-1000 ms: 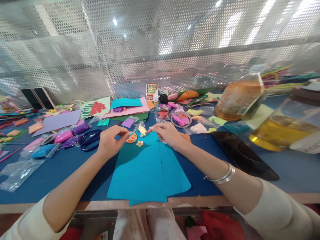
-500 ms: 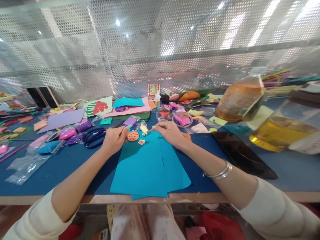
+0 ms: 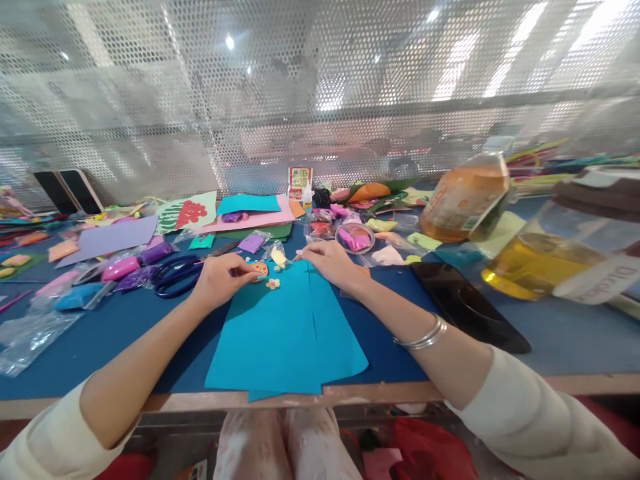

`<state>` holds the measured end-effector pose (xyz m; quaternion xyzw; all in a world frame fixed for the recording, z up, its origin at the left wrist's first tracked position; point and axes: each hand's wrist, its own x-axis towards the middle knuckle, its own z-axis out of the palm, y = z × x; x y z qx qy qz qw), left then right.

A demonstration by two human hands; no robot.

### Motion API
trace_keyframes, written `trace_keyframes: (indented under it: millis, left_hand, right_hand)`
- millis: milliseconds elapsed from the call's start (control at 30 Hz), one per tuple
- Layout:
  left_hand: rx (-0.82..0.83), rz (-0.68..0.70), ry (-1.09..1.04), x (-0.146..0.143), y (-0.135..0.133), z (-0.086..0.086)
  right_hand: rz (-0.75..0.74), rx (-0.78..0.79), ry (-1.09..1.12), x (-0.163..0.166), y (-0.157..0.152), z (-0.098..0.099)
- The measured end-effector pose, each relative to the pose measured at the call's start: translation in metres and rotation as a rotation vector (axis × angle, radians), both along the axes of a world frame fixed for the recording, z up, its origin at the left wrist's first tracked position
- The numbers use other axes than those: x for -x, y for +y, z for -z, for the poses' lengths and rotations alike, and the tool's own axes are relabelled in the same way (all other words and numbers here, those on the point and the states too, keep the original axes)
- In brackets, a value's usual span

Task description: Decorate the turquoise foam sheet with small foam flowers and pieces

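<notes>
Left hand [image 3: 219, 279]: being held over the far left of the blue paper [image 3: 265, 340]; fingers are being curled in at the disc [image 3: 259, 269]; whether they are closed on it cannot be told.
Right hand [image 3: 330, 262]: being held at the paper's far edge, thumb and finger pinched; a thin piece [image 3: 295, 259] seems to be gripped, its tip being pointed toward the yellow piece [image 3: 279, 256].
Disc: orange, spotted, being partly covered by the left fingers, just beyond the flower [image 3: 273, 284].
Yellow piece: being kept between the two hands, near the paper's far edge.
Flower: lying flat on the blue paper, not being touched.
Handwork: small pieces are apparently being handled or adjusted at the paper's top; exact action too small to tell.
Next touch: a light fingertip grip and steady wrists are being called for, judging by the piece sizes; flower should be kept from being brushed.
Scissors [image 3: 175, 275]: being left beside the left hand, blue handles toward the person.
Clay bags [image 3: 121, 269]: being scattered farther left, pink, purple and blue.
Tub [image 3: 355, 238]: round, pink stuff inside, being placed beyond the right hand.
Bottle [image 3: 465, 197] and jug [image 3: 530, 250]: being stood at far right, behind the black slab [image 3: 467, 307].
</notes>
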<state>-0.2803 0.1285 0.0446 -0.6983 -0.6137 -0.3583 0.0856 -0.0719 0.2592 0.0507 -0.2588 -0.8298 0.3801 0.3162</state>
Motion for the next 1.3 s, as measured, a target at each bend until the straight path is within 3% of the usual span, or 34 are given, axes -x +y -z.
trace_keyframes:
  millis: [133,300,500,633,867,1067,1300]
  left_hand:
    - [0.068,0.016,0.118,0.002,0.002,0.004]
    - [-0.010,0.024,0.219,0.002,0.003,0.003]
    - [-0.095,0.000,0.203,-0.003,0.000,0.000]
    - [-0.141,-0.003,0.146,-0.007,-0.002,-0.003]
    - [-0.028,-0.008,0.040,-0.017,-0.007,-0.010]
    - [-0.068,-0.049,0.052,-0.024,-0.011,-0.009]
    - [-0.425,0.077,0.142,-0.041,-0.014,-0.012]
  right_hand:
    - [-0.001,0.236,0.094,0.002,-0.004,-0.003]
    - [-0.030,0.628,0.223,0.007,-0.004,-0.008]
    - [-0.181,0.845,0.328,0.004,-0.016,-0.011]
    - [-0.199,0.860,0.300,0.003,-0.020,-0.013]
    - [-0.267,0.709,0.312,0.004,-0.018,-0.008]
    - [-0.267,0.847,0.325,0.004,-0.025,-0.008]
    - [-0.386,0.856,0.252,0.005,-0.035,-0.007]
